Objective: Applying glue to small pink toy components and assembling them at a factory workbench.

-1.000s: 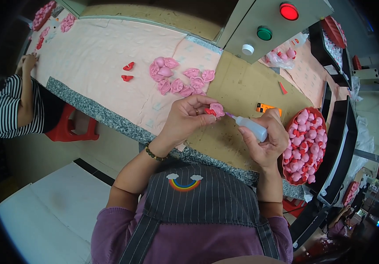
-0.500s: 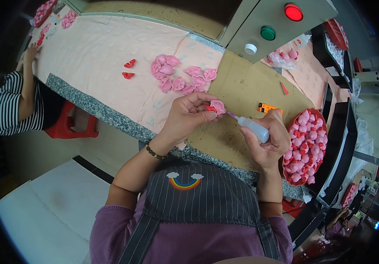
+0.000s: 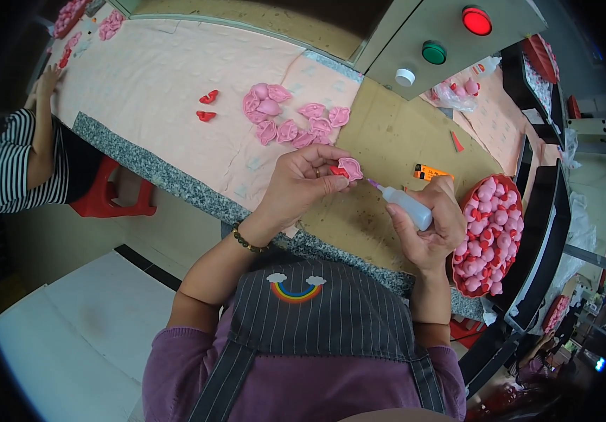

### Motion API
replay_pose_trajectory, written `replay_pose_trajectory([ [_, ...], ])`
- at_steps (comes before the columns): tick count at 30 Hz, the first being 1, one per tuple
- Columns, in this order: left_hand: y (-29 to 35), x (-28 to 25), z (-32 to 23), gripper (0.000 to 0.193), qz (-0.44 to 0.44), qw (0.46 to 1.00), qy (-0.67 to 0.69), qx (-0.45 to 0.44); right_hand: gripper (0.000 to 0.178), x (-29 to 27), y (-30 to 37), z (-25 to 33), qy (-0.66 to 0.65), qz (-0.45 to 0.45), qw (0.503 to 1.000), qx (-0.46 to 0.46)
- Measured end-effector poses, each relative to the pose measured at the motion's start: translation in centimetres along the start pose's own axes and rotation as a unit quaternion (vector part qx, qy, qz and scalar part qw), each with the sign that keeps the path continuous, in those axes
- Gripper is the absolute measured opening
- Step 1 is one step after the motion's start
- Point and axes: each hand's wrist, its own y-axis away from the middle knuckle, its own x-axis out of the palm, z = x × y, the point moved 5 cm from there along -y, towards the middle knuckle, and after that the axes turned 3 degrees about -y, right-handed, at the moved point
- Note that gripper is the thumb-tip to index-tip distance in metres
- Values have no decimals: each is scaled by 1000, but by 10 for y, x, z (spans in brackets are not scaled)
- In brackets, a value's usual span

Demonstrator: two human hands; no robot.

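I note my left hand (image 3: 303, 184) pinching a pink piece (image 3: 350, 168) (possibly with a red part); right hand (image 3: 429, 225) wrapped around glue bottle (image 3: 407, 204), nozzle beside it

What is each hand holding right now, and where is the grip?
Left hand pinches a small pink piece by its edge; right hand wraps the glue bottle around its body.

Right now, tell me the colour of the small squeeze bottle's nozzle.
Purple, on the translucent squeeze bottle; head view.

head view, close, looking down.
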Motion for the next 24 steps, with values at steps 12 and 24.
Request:
replay_pose_trajectory([
  [12,1,1,-2,31,-9,1000,-18,-1,20,3,0,0,6,9,1000,0],
  [24,-1,1,0,32,0,1000,-9,5,20,2,1,2,-37,0,999,1],
])
